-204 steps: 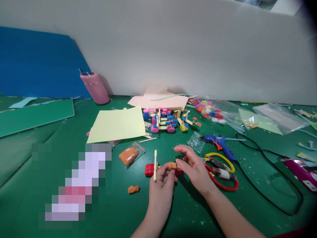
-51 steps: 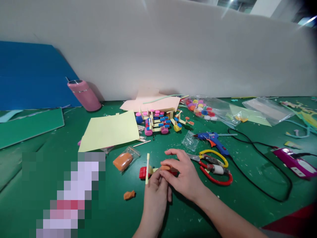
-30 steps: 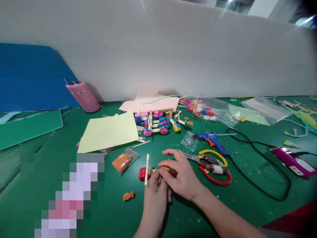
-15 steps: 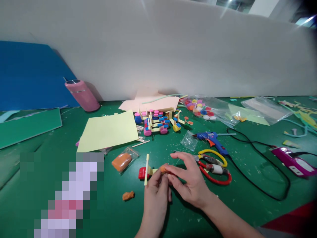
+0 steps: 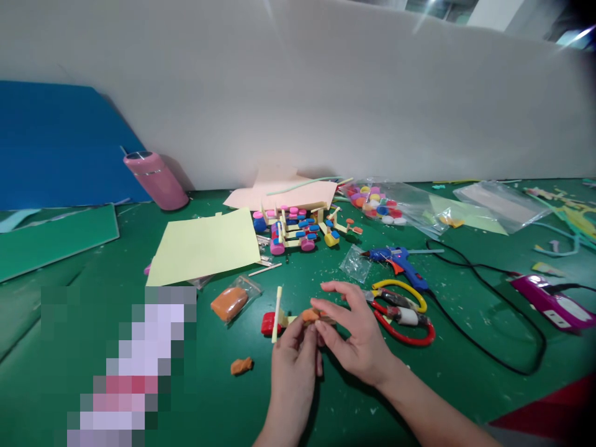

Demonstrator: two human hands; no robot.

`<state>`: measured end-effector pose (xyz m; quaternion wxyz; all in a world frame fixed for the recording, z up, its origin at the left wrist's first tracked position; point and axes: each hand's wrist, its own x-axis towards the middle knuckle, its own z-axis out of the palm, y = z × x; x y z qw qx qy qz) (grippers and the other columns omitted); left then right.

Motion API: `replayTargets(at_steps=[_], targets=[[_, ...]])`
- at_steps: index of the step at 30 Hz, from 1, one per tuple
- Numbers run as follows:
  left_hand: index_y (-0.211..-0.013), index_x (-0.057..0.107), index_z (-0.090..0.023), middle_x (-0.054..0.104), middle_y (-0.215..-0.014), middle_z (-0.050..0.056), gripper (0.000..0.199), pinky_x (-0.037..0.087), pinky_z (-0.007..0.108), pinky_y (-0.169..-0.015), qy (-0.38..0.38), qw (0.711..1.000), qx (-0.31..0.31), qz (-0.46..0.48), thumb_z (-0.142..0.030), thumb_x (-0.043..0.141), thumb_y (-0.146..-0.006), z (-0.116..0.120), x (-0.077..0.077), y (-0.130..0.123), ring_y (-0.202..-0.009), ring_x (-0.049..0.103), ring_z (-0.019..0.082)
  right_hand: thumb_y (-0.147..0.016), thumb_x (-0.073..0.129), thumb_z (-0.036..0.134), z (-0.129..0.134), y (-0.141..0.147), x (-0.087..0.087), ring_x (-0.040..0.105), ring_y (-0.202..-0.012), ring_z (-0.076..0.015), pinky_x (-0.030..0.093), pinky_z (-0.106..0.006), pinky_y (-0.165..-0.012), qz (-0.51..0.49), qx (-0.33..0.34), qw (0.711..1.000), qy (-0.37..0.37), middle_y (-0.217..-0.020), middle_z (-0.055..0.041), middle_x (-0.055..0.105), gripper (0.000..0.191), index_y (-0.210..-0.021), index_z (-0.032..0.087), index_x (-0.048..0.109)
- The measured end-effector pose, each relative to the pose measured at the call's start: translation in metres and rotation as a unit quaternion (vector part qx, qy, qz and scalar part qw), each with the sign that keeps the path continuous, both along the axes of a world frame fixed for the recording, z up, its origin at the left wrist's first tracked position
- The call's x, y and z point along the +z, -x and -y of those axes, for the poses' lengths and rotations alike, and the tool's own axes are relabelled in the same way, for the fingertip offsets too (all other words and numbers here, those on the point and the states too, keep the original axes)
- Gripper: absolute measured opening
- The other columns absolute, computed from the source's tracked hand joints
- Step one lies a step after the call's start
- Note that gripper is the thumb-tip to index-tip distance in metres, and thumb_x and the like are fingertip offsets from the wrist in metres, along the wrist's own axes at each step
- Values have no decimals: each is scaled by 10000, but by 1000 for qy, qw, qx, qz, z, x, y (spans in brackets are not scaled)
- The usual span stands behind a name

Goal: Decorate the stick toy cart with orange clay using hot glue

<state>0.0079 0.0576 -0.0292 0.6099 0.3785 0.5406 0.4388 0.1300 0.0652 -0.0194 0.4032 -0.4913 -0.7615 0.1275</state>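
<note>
My left hand [image 5: 297,360] grips a small handmade model, a pale strip with red wheel-like parts [image 5: 269,323] at its left end and a pale yellow stick [image 5: 277,313] crossing it upright. On the strip sits a lump of orange modelling clay [image 5: 310,315]. My right hand [image 5: 356,332] has its thumb and index finger pressed to the clay from the right, the other fingers raised. The model's right end is partly hidden by my fingers. A loose scrap of orange clay [image 5: 241,366] lies to the left, below a clear bag of orange clay [image 5: 229,303].
Scissors with yellow and red handles [image 5: 404,316] lie just right of my hands, with a blue glue gun [image 5: 395,261] and its cable behind. Several small wheeled models [image 5: 298,233], pale yellow paper [image 5: 207,248], a bag of coloured caps [image 5: 377,205] and a pink tumbler [image 5: 156,180] stand farther back.
The right index finger has lifted slightly, so more of the orange clay shows. The model has tilted a little, while the left hand keeps its grip.
</note>
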Motion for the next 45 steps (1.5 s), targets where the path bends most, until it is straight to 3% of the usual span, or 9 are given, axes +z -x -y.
replayTargets(at_steps=[9,39,45], targets=[[-721,549,-156,432,-460,-82,167,270,166,-362,-11,1000,-2,-9,-314,522,-768,-1,3,-1,-349,342,45,-813,544,192,-10,3,-1,470,-1055,-219,414,-414,-885,-8,2,1000,-27,-1142,-72,515,194,-948,234,676],[-661,539,-163,411,-427,-83,162,268,168,-367,-8,1000,6,-28,-291,516,-757,0,3,0,-354,337,53,-800,567,222,-13,3,-7,480,-1062,-220,430,-403,-875,-37,20,999,10,-1152,-77,513,166,-924,235,676],[-696,565,-170,409,-405,-87,179,267,170,-367,-2,1000,16,-21,-345,549,-730,1,4,-1,-351,333,61,-789,573,249,-13,0,-9,479,-1070,-230,438,-407,-854,-38,31,999,4,-1152,-81,517,308,-1096,251,602]])
